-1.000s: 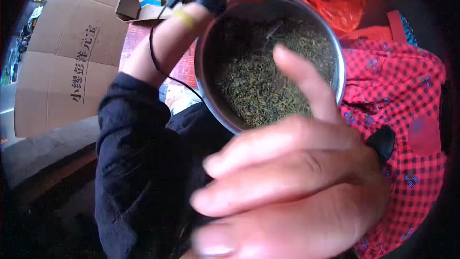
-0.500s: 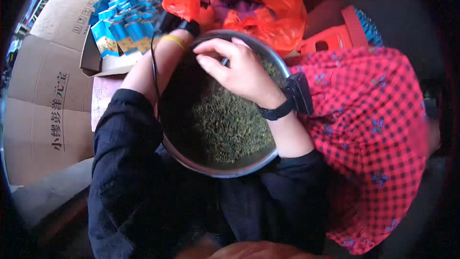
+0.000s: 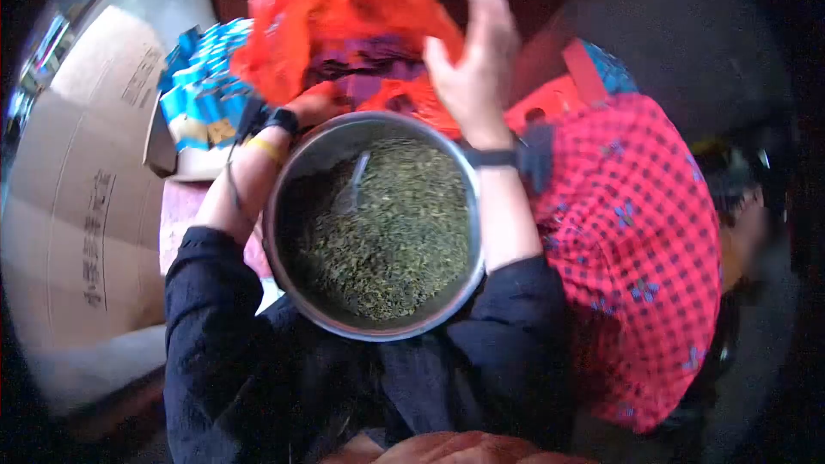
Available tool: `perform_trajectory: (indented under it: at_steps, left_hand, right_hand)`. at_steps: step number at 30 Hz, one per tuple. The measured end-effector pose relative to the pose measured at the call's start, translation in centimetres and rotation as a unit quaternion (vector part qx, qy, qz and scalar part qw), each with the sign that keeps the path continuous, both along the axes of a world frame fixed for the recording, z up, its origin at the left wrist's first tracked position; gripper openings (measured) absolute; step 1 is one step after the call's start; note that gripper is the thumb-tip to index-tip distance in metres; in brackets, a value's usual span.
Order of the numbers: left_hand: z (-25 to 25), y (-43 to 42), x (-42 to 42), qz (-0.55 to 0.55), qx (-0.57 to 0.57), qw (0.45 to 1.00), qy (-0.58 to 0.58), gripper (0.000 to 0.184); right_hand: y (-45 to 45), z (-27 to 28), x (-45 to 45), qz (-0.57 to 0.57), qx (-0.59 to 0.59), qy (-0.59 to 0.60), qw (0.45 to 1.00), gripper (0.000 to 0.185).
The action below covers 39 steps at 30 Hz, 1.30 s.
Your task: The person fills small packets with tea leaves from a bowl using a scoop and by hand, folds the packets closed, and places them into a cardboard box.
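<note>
A round metal bowl (image 3: 378, 333) sits against my lap, holding dried green leaf-like bits (image 3: 387, 249). A small pale, see-through utensil (image 3: 358, 174) leans in them near the far left wall. Beyond the bowl's far left rim, my left hand (image 3: 316, 106) reaches to the red plastic bag (image 3: 296, 21); its fingertips are blurred and partly lost against the bag. Purple packets (image 3: 365, 64) show in the bag's mouth. Raised past the far right rim, beside the bag, my right hand (image 3: 477, 69) has its thumb and fingers apart and holds nothing.
Blue packets (image 3: 202, 86) fill an open carton at the far left. A large cardboard flap (image 3: 77, 206) stands left of it. Red checked cloth (image 3: 636, 249) covers something on my right, with a red plastic item (image 3: 550, 96) behind it.
My right hand has risen from over the bowl to beside the bag. My left hand, previously hidden behind my right hand, now shows at the bag. The view has shifted.
</note>
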<state>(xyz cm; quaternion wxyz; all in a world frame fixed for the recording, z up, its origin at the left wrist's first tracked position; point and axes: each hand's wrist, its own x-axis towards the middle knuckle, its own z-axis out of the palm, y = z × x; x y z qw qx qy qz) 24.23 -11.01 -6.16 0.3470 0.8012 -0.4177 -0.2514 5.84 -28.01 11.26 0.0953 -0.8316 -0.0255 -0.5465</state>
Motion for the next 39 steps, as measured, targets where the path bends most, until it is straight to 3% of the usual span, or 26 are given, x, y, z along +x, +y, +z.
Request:
perform_trajectory:
  at_steps: [2, 3, 5, 7, 10, 11, 13, 15, 16, 17, 18, 19, 21, 23, 24, 25, 27, 28, 29, 30, 31, 33, 35, 36, 37, 39]
  left_hand:
    - [-0.6, 0.0, 0.2, 0.02, -0.07, 0.997, 0.013, 0.044]
    - [-0.4, 0.4, -0.7, 0.046, -0.132, 0.99, 0.012, 0.045]
    - [2.2, 0.9, -2.5, 0.062, -0.124, 0.985, 0.106, 0.045]
    - [0.8, 2.3, -2.0, 0.094, -0.173, 0.976, 0.088, 0.038]
    - [-1.5, 4.5, -1.1, 0.253, -0.289, 0.921, 0.061, 0.02]
    - [-2.1, 4.5, -0.6, 0.257, -0.284, 0.922, 0.059, 0.02]
    - [-0.8, 3.5, -0.3, 0.185, -0.339, 0.916, -0.112, 0.016]
    - [0.7, 3.0, -0.1, 0.117, -0.361, 0.88, -0.285, 0.015]
    - [4.4, 2.2, -1.1, 0.039, -0.014, 0.965, -0.26, 0.021]
    - [9.1, 3.2, -3.8, -0.018, 0.026, 0.97, -0.239, 0.028]
    - [1.5, 3.8, -1.7, 0.001, 0.033, 0.971, -0.236, 0.028]
    - [-4.4, 2.0, 4.1, 0.163, -0.118, 0.954, -0.222, 0.034]
    - [0.1, 2.6, 0.3, 0.168, -0.098, 0.955, -0.226, 0.031]
    - [5.1, 2.5, -3.6, 0.148, -0.064, 0.958, -0.236, 0.026]
    - [4.1, 3.4, -1.6, 0.097, -0.063, 0.957, -0.266, 0.025]
    - [2.8, 3.6, -0.4, 0.043, -0.182, 0.971, -0.147, 0.025]
    - [2.9, 4.3, -1.9, 0.105, -0.177, 0.951, -0.231, 0.027]
    - [3.4, 4.7, -2.6, 0.097, -0.18, 0.956, -0.209, 0.03]
    - [2.9, 4.6, -2.7, 0.128, -0.237, 0.879, -0.394, 0.025]
    - [2.7, 4.7, -2.1, 0.099, -0.177, 0.859, -0.47, 0.024]
    - [2.6, 4.9, -1.3, 0.066, -0.115, 0.829, -0.543, 0.024]
    - [2.3, 5.7, -0.8, 0.081, -0.135, 0.858, -0.49, 0.032]
    - [7.9, 6.6, -4.0, 0.12, -0.037, 0.958, -0.257, 0.037]
    - [2.6, 5.7, -1.7, 0.092, -0.218, 0.94, -0.244, 0.043]
    - [2.6, 6.0, -1.0, 0.038, 0.017, 0.981, -0.187, 0.045]
    - [-2.8, 5.2, 1.5, 0.045, -0.22, 0.936, -0.27, 0.039]
  right_hand:
    - [-1.5, -2.4, 2.1, -0.025, -0.038, 0.109, 0.993, 0.037]
    - [-1.5, -3.9, 2.4, -0.053, -0.055, 0.261, 0.962, 0.026]
    - [-2.2, -9.5, 3.3, -0.059, -0.13, 0.333, 0.932, 0.019]
    - [-1.9, -10.8, 2.9, -0.081, -0.022, 0.527, 0.846, 0.019]
    - [-2.3, -10.5, 2.5, -0.111, 0.06, 0.519, 0.845, 0.018]
    - [-2.2, -10.5, 2.2, -0.123, -0.006, 0.479, 0.869, 0.022]
    - [0.0, -8.4, 0.9, -0.104, -0.061, 0.41, 0.904, 0.043]
    - [3.4, -6.9, -0.2, 0.028, -0.076, 0.208, 0.975, 0.06]
    - [4.9, -6.6, -0.1, 0.103, -0.133, 0.164, 0.972, 0.061]
    - [6.4, -6.6, 0.0, 0.172, -0.189, 0.115, 0.96, 0.061]
    - [7.9, -7.3, 0.3, 0.202, -0.221, 0.1, 0.949, 0.06]
    - [8.8, -7.8, 0.7, 0.228, -0.254, 0.085, 0.936, 0.058]
    - [8.6, -7.9, 3.5, 0.257, -0.226, 0.117, 0.932, 0.057]
    - [7.5, -7.0, 5.2, 0.194, -0.191, 0.155, 0.95, 0.063]
    - [6.8, -7.6, 7.0, 0.194, -0.175, 0.128, 0.957, 0.062]
    - [6.9, -7.1, 8.8, 0.16, -0.207, 0.048, 0.964, 0.053]
    - [5.1, -5.5, 11.3, 0.229, -0.107, 0.089, 0.963, 0.025]
    - [4.2, -6.7, 13.0, 0.239, -0.051, 0.059, 0.968, 0.022]
    - [-0.4, -11.5, 18.3, 0.159, 0.028, 0.269, 0.95, 0.017]
    - [-0.9, -11.1, 17.9, 0.079, -0.153, 0.116, 0.978, 0.02]
    - [-3.1, -14.3, 18.4, -0.263, -0.37, 0.121, 0.883, 0.027]
    - [-1.6, -13.5, 19.2, -0.208, -0.347, 0.136, 0.904, 0.027]
    - [-3.6, -12.1, 17.8, -0.111, -0.293, 0.167, 0.935, 0.027]
    - [-4.1, -11.3, 16.8, -0.062, -0.266, 0.182, 0.945, 0.028]
    - [-3.3, -11.1, 16.0, -0.013, -0.237, 0.197, 0.951, 0.028]
    - [-0.9, -10.9, 13.7, 0.083, -0.177, 0.234, 0.952, 0.029]
